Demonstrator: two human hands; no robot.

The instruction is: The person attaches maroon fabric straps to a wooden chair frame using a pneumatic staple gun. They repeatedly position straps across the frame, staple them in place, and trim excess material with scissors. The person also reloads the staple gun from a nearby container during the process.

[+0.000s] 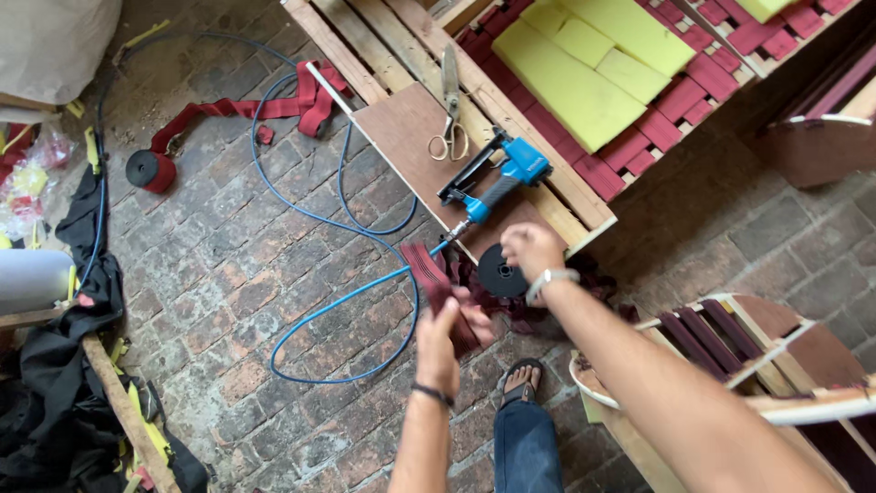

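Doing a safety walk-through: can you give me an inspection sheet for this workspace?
Surface: brick floor; wooden frame with a plywood board.
Job's things: dark red webbing strip in the left hand; webbing roll under the right hand.
Clutter: scissors, blue staple gun, red strap roll, yellow foam, black cloth.
Grippers: left grips the strip; right hand reaching, grip unclear.
Cables: blue air hose looped across the floor.
Surroundings: chair frame, sandalled foot.
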